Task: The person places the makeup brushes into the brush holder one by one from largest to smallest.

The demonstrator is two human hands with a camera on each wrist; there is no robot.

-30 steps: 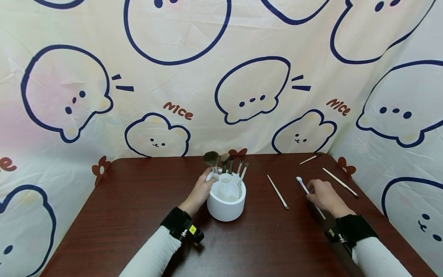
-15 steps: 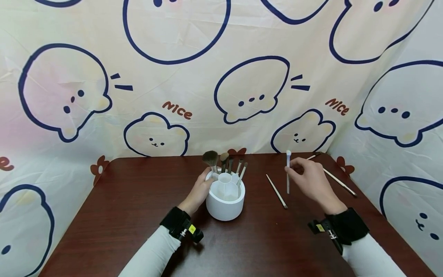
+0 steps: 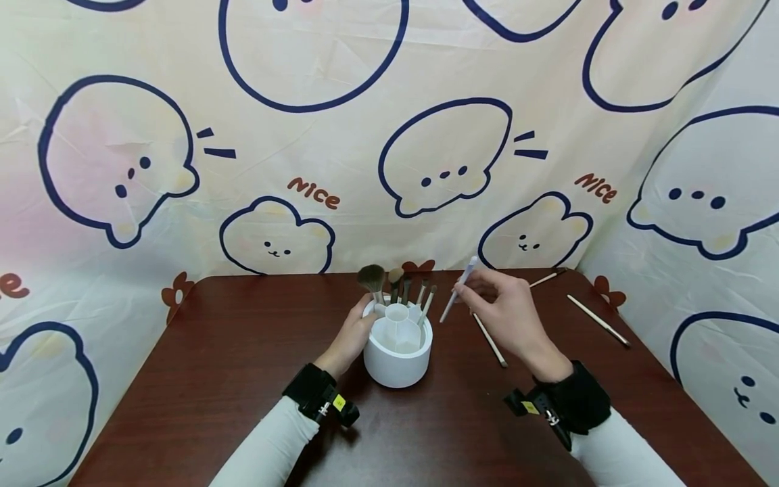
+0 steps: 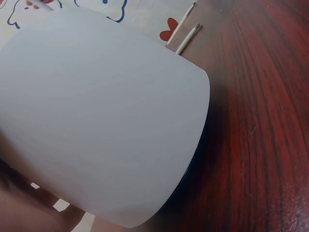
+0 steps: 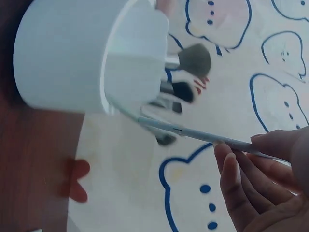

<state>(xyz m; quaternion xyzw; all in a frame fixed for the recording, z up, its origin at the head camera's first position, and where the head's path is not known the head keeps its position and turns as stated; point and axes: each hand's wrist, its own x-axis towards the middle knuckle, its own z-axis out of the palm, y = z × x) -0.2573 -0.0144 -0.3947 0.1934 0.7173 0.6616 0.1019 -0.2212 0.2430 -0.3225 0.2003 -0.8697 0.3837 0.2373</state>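
A white round makeup brush holder (image 3: 395, 368) with inner compartments stands upright on the table. My left hand (image 3: 348, 341) grips its left side, thumb near the rim; the left wrist view is mostly filled by the holder's white wall (image 4: 106, 111). Several makeup brushes, among them a wide dark fluffy one (image 3: 371, 279), stand in it bristles up. Right of the holder, my right hand (image 3: 511, 314) pinches a slim pale brush (image 3: 457, 291) above the table. That brush tilts, its lower end pointing toward the holder, and in the right wrist view its end (image 5: 149, 122) overlaps a standing brush; contact cannot be told.
A loose pale brush (image 3: 490, 341) lies on the dark wooden table (image 3: 255, 325) below my right hand. Another brush (image 3: 599, 321) lies near the right edge, and one (image 3: 544, 279) at the back right corner. A printed cloth (image 3: 353, 149) hangs directly behind the table.
My right hand has lifted the pale brush off the table and carried it left toward the holder, first upright, now tilted. The left hand and holder have stayed in place.
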